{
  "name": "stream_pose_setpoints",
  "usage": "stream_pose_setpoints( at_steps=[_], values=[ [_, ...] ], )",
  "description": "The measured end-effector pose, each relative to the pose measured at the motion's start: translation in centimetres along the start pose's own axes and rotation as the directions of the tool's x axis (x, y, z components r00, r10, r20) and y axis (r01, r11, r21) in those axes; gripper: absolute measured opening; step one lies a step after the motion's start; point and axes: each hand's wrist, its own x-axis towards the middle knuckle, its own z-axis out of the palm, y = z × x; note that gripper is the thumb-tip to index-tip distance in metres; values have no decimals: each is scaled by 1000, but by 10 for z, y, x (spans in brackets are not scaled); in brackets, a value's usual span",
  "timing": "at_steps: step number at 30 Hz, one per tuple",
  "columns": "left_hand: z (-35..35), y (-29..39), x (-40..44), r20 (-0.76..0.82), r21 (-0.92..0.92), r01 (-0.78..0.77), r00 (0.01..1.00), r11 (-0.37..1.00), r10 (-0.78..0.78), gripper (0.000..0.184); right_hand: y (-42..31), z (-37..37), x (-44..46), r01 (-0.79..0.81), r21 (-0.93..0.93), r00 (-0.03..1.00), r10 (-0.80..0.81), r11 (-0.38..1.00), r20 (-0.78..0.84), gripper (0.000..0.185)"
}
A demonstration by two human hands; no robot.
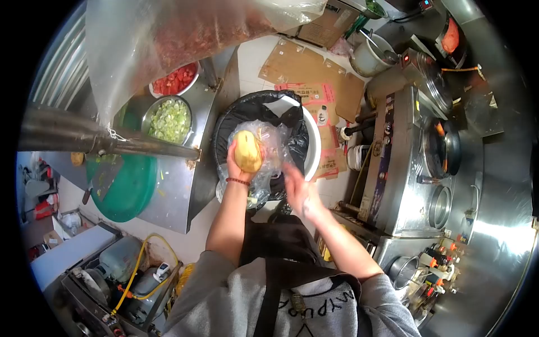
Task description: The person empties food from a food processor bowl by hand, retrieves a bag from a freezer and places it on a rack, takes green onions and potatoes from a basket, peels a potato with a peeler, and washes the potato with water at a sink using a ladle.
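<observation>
A peeled yellow potato [247,151] rests in my left hand [239,174], whose fingers wrap round its side and lower end. My right hand [300,194] is to the right of the potato, apart from it. Motion smears its fingers, so I cannot make out what they hold, if anything. Beneath both hands is a bin with a black liner [230,115] and a white rim [315,149]. Crumpled clear plastic [275,140] lies in the bin, behind the potato.
Left: a metal counter [178,191] with a bowl of chopped greens [168,121], a bowl of red pieces [177,80], a green cutting board [132,191] and a cleaver [106,174]. A plastic bag [185,39] hangs above. Right: a stove [407,196]. Cardboard [303,62] covers the floor ahead.
</observation>
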Motion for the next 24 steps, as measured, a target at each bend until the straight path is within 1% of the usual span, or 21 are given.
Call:
stream_pose_setpoints(
  at_steps=[1,3,4,5,6,7,8,9,10,11,12,13,14,15,16,17,18,19,21,23,24],
  values=[
    [7,1,-11,90,-248,103,993,963,-83,46,-2,-6,18,-164,58,986,165,985,-9,35],
    [8,-10,-7,100,-171,121,989,978,-105,47,-11,-19,60,-236,101,971,230,967,69,35],
    [4,-16,-7,141,-188,132,984,973,-106,47,-2,-8,61,-240,110,970,235,965,59,35],
    [4,-23,-7,187,-210,141,977,968,-102,47,15,11,61,-208,110,975,198,972,98,35],
    [15,-28,-6,32,-267,43,999,963,-35,46,19,24,55,-153,43,986,149,987,75,36],
    [9,-26,4,41,-265,41,999,963,-31,46,22,37,50,-99,-26,994,100,995,51,37],
    [-10,-26,17,34,-223,-5,999,975,13,46,-14,17,40,-217,-47,959,222,975,176,37],
    [-32,-26,26,19,-185,-53,998,981,57,46,-51,-4,30,-332,-85,889,342,939,303,38],
    [-45,-21,31,36,-29,-113,993,993,114,46,-51,-4,14,-335,-90,883,346,938,318,38],
    [-33,-19,20,30,-36,-119,992,992,120,46,-47,-5,4,-296,-60,913,300,953,277,38],
    [-18,-12,13,12,-53,-62,998,997,62,46,-39,-4,3,-245,-30,943,245,969,225,39],
    [-7,-8,6,-11,-66,4,1000,998,-5,46,-16,10,10,-141,-53,988,144,989,57,37],
    [-11,-12,12,-5,36,-12,1000,999,12,45,-13,3,32,-127,-77,987,134,989,94,37],
    [-8,-16,8,-11,40,-8,1000,999,8,45,-13,-4,47,-109,-101,984,122,989,133,36],
    [0,-17,4,-96,9,25,995,1000,-24,44,-5,3,44,-108,-96,984,120,989,131,36],
    [5,-16,5,-175,-25,50,983,998,-53,44,1,13,45,-12,-120,994,26,993,109,35],
    [6,-13,9,-155,-13,-1,988,1000,-1,44,5,18,38,-20,-124,990,38,992,138,35],
    [-2,-7,19,-153,-15,-6,988,1000,4,44,0,18,34,-28,-128,985,49,991,166,36],
    [-25,4,40,-268,-107,-147,957,983,114,44,-19,7,8,-33,-117,988,50,993,149,40],
    [-5,5,24,-235,-105,-133,966,985,105,45,-29,1,6,-40,-109,989,55,993,139,43],
    [8,0,16,-244,-53,-73,968,996,58,45,-20,7,19,-29,-137,996,40,990,80,43]
  ],
)
